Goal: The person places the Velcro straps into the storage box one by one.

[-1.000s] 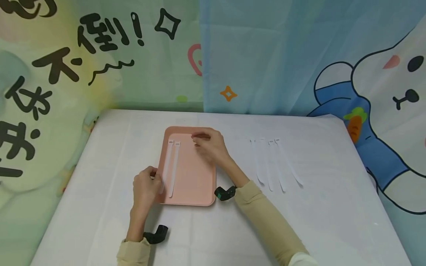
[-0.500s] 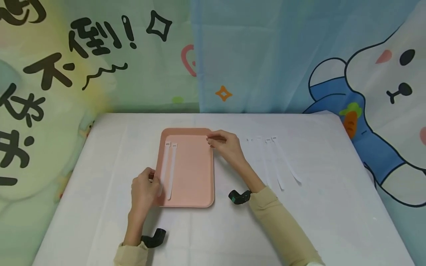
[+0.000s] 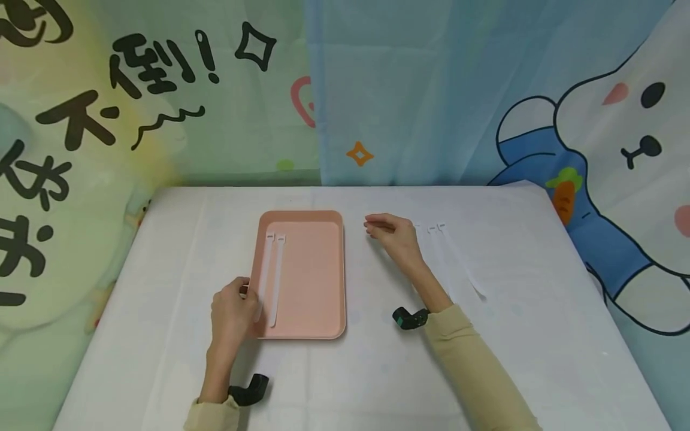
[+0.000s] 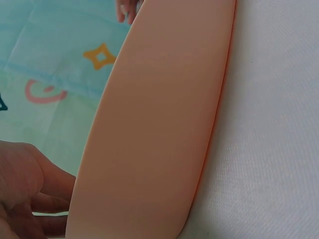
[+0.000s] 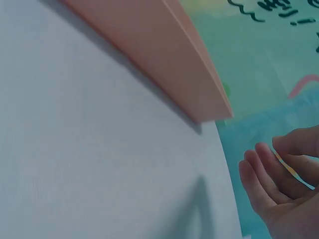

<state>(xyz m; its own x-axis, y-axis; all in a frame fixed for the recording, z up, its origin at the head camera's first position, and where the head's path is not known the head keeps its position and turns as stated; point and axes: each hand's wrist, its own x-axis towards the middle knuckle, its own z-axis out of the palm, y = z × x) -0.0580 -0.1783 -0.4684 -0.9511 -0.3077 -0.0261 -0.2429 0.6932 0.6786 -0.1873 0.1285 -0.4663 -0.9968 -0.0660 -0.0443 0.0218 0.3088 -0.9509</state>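
A pink rectangular tray lies on the table, and my left hand holds its left rim. In the left wrist view that hand has its fingers partly hidden behind the tray's wall. Two slim white straps with slotted heads, like cable ties, lie side by side in the tray's left half; the inner strap shows whole. My right hand hovers right of the tray with nothing in it. Its fingers are loosely bent in the right wrist view. More white straps lie beyond it, partly covered by the forearm.
The table has a white cloth that the straps blend into. Behind it hangs a printed curtain with writing and a cartoon figure. Black wrist cameras sit on both wrists.
My right hand has moved right, from over the tray to the table beside it, nearer the loose straps. The left hand keeps its place at the rim. The view has shifted slightly.
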